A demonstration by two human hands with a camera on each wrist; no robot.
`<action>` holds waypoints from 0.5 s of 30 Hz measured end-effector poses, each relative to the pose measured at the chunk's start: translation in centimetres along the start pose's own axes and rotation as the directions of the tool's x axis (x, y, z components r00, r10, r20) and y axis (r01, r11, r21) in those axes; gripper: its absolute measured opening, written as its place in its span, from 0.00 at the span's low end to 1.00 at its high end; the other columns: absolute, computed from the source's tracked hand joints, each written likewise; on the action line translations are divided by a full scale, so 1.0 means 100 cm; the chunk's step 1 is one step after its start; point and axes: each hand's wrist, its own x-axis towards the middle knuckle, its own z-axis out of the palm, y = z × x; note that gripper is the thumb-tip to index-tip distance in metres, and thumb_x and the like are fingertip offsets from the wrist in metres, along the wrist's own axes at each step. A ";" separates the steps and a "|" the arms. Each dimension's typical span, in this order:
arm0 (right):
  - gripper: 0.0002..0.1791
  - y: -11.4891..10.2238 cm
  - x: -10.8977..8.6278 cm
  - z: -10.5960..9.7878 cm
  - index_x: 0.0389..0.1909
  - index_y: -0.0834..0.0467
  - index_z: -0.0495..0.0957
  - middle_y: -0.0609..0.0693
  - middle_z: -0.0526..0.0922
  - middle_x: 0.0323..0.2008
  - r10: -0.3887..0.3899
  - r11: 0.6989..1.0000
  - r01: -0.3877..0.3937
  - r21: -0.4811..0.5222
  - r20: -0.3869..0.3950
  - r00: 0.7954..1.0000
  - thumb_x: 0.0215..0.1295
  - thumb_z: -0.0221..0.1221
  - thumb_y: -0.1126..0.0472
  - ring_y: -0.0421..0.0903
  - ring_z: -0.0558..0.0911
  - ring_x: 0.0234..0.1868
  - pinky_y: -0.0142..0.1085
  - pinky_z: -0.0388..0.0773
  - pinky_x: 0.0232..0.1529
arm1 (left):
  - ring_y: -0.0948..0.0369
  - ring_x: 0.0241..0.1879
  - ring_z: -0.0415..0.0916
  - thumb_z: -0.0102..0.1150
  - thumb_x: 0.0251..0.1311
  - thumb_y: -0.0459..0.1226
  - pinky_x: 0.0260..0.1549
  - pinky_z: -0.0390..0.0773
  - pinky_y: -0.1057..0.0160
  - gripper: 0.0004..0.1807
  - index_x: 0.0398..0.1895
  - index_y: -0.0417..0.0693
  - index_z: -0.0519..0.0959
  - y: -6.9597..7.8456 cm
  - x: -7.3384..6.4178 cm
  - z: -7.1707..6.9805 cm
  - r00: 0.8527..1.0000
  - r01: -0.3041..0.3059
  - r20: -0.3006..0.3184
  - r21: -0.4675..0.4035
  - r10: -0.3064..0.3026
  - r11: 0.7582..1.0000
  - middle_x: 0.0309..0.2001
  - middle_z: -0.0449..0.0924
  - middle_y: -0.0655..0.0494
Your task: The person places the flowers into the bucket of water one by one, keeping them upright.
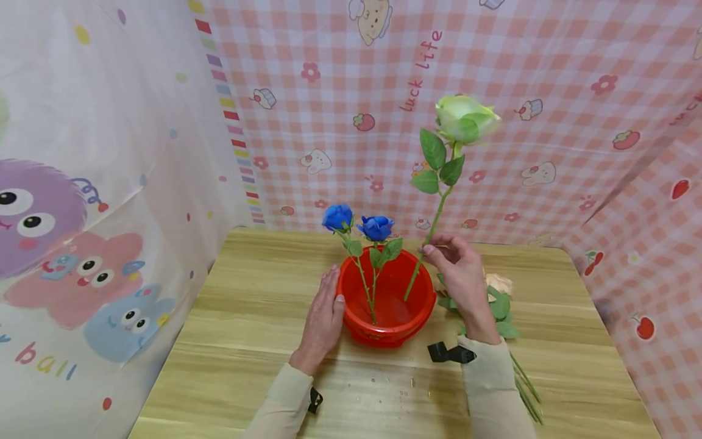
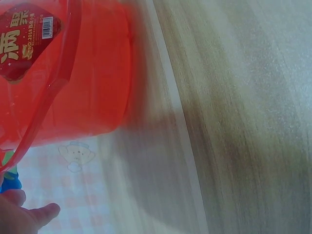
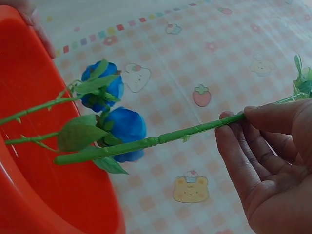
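In the head view my right hand [image 1: 463,277] pinches the green stem of a pale green-white rose [image 1: 466,119] between thumb and fingers. The stem's lower end hangs over the red bucket [image 1: 386,336]; the right wrist view shows this cut end [image 3: 61,160] free, near the bucket's rim. Two blue roses [image 1: 376,228] lean inside the bucket, their blooms above its far rim. Against the bucket's left side rests my left hand [image 1: 325,317], fingers straight. The left wrist view shows the bucket wall with a dark red label [image 2: 30,41] and part of that hand [image 2: 29,214].
Right of the bucket, partly behind my right forearm, lie a peach rose [image 1: 499,284] and leaves, with several stems [image 1: 526,390] reaching toward the front. Water drops [image 1: 403,393] dot the wooden table [image 1: 258,305]. Patterned cloths [image 1: 340,79] hang behind and at the sides.
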 end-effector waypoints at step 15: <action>0.10 0.014 0.009 0.025 0.51 0.70 0.78 0.64 0.84 0.45 0.037 0.999 -0.038 0.008 0.060 0.997 0.72 0.60 0.71 0.54 0.87 0.47 0.34 0.86 0.49 | 0.44 0.78 0.57 0.42 0.76 0.37 0.75 0.60 0.41 0.31 0.80 0.38 0.59 0.001 -0.001 0.000 0.999 -0.043 -0.031 -0.007 0.043 0.999 0.79 0.60 0.44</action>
